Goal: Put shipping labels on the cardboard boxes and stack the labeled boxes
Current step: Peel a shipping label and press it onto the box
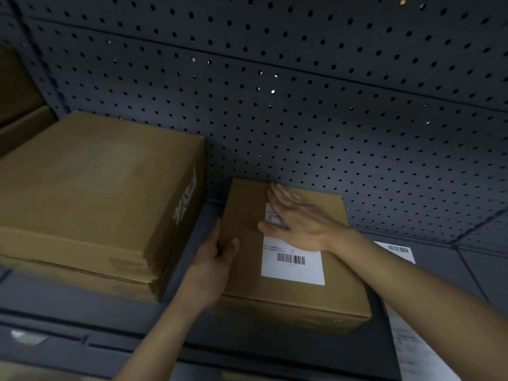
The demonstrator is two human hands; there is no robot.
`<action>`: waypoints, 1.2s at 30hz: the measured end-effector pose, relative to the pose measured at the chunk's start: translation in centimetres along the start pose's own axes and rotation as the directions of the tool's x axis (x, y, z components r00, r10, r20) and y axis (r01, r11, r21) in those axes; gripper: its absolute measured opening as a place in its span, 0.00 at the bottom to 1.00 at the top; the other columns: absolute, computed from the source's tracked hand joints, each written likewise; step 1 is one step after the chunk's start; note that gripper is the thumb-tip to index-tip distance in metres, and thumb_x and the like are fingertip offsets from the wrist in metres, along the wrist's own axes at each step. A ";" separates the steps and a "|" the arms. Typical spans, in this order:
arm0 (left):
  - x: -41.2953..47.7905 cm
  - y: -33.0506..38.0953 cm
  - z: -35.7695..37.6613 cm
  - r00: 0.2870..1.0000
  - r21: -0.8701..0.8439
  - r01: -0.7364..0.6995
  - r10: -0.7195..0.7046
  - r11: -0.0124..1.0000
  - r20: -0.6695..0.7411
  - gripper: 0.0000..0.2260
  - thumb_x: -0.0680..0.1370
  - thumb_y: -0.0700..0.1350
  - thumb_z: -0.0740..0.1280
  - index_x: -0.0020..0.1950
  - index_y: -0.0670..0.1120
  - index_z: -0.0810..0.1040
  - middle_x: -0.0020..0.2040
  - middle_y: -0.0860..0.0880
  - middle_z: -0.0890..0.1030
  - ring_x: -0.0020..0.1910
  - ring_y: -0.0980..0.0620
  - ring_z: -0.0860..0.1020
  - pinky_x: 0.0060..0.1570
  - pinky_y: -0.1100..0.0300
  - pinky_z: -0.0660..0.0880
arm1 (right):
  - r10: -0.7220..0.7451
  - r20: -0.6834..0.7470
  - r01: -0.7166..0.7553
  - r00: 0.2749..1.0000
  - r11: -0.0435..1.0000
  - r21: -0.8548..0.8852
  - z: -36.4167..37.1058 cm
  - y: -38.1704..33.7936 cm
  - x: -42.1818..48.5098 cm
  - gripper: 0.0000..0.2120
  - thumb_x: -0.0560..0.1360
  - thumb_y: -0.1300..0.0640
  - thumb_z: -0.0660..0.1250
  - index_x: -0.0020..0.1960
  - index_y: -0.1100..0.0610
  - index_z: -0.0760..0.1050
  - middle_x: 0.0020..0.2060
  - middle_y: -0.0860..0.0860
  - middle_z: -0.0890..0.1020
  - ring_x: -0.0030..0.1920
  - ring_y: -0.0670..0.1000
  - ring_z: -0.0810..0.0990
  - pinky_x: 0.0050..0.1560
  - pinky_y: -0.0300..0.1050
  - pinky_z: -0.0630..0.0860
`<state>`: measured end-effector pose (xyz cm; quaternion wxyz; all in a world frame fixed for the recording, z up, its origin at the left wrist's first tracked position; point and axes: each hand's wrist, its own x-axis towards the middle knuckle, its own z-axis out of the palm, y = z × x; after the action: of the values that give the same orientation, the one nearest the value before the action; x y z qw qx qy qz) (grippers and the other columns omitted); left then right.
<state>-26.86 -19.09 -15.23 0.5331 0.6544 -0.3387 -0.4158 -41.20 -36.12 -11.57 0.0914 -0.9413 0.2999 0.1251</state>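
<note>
The small cardboard box [288,295] sat on the dark shelf [439,254] against the pegboard [330,105], beside a stack of larger boxes [90,188]. The right hand [299,224] pressed flat, fingers straight, on its shipping label [292,268]; the left hand [211,265] gripped its left edge.

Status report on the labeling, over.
Left hand grips the box by its left edge. Right hand flat, pressing the label onto the top. Box not yet stacked; bigger boxes sit to its left. Nothing in the way.
</note>
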 end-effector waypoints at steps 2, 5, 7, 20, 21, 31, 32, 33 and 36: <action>-0.2 0.2 0.0 1.000 0.002 0.006 -0.006 1.000 -0.012 0.19 0.83 0.46 0.61 0.73 0.55 0.67 0.59 0.54 0.81 0.55 0.57 0.81 0.60 0.54 0.78 | 0.018 -0.029 -0.016 0.999 0.998 0.062 -0.2 -0.8 -0.7 0.49 0.72 0.23 0.39 0.80 0.56 0.34 0.79 0.51 0.34 0.78 0.46 0.32 0.79 0.47 0.38; -0.2 0.2 0.0 1.000 -0.002 -0.012 0.012 1.000 0.002 0.18 0.83 0.44 0.61 0.72 0.55 0.69 0.58 0.55 0.82 0.52 0.59 0.82 0.53 0.62 0.79 | 0.056 -0.082 -0.037 0.995 0.977 0.211 -0.1 -2.8 -3.3 0.48 0.73 0.25 0.44 0.79 0.54 0.31 0.78 0.49 0.31 0.76 0.45 0.29 0.76 0.41 0.35; -0.1 0.0 0.0 1.000 0.006 -0.002 0.002 1.000 -0.003 0.19 0.83 0.45 0.61 0.73 0.55 0.67 0.60 0.54 0.81 0.53 0.60 0.81 0.49 0.70 0.78 | 0.065 -0.060 -0.052 0.996 0.978 0.201 0.5 -4.7 -5.4 0.49 0.72 0.24 0.45 0.79 0.53 0.30 0.76 0.48 0.29 0.75 0.45 0.27 0.74 0.42 0.34; 0.5 -0.2 0.2 0.998 0.078 0.034 -0.030 0.996 -0.056 0.22 0.83 0.42 0.61 0.77 0.51 0.64 0.67 0.52 0.76 0.63 0.58 0.75 0.67 0.63 0.67 | 0.011 -0.154 -0.003 0.988 0.999 0.053 6.8 -12.4 -7.1 0.51 0.64 0.26 0.69 0.73 0.63 0.70 0.74 0.57 0.69 0.75 0.52 0.68 0.73 0.47 0.58; 0.5 -0.2 0.2 0.998 0.078 0.037 -0.033 0.996 -0.054 0.22 0.83 0.42 0.61 0.77 0.51 0.64 0.67 0.52 0.76 0.64 0.58 0.75 0.68 0.62 0.67 | 0.001 -0.117 0.008 0.993 0.997 0.074 6.6 -12.5 -7.6 0.51 0.66 0.25 0.66 0.74 0.62 0.68 0.75 0.56 0.66 0.76 0.51 0.66 0.74 0.46 0.56; 0.2 0.0 0.3 0.999 0.025 0.036 -0.035 0.999 -0.022 0.22 0.83 0.46 0.61 0.76 0.58 0.63 0.61 0.57 0.78 0.55 0.61 0.78 0.46 0.70 0.74 | 0.123 -0.108 -0.111 0.987 0.987 0.116 4.0 -7.8 -11.2 0.54 0.69 0.19 0.43 0.79 0.54 0.31 0.77 0.47 0.28 0.75 0.42 0.25 0.78 0.44 0.35; 0.1 0.1 0.3 0.999 0.027 0.037 -0.036 0.999 -0.022 0.23 0.83 0.47 0.61 0.77 0.58 0.62 0.61 0.57 0.78 0.56 0.61 0.77 0.47 0.69 0.73 | 0.143 -0.108 -0.131 0.984 0.986 0.108 4.2 -7.3 -11.7 0.54 0.68 0.19 0.41 0.79 0.53 0.30 0.77 0.46 0.28 0.74 0.42 0.24 0.78 0.44 0.35; 0.1 0.0 0.2 0.999 0.032 0.034 -0.033 0.999 -0.026 0.23 0.83 0.47 0.61 0.77 0.58 0.62 0.62 0.57 0.78 0.56 0.61 0.77 0.49 0.69 0.73 | 0.165 -0.110 -0.154 0.980 0.983 0.101 4.3 -6.8 -12.4 0.55 0.66 0.18 0.38 0.79 0.52 0.30 0.77 0.46 0.28 0.74 0.42 0.24 0.78 0.43 0.34; 0.2 -0.3 0.1 0.999 0.030 0.030 -0.029 0.999 -0.030 0.23 0.83 0.46 0.61 0.77 0.57 0.62 0.64 0.56 0.78 0.58 0.60 0.77 0.55 0.65 0.73 | 0.249 -0.090 -0.238 0.964 0.965 0.114 4.6 -5.3 -14.1 0.56 0.62 0.17 0.35 0.78 0.50 0.28 0.76 0.43 0.28 0.73 0.41 0.24 0.74 0.38 0.30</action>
<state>-26.90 -19.25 -15.53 0.5217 0.6735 -0.3274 -0.4086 -50.01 -23.07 -11.34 0.1076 -0.8966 0.4237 0.0712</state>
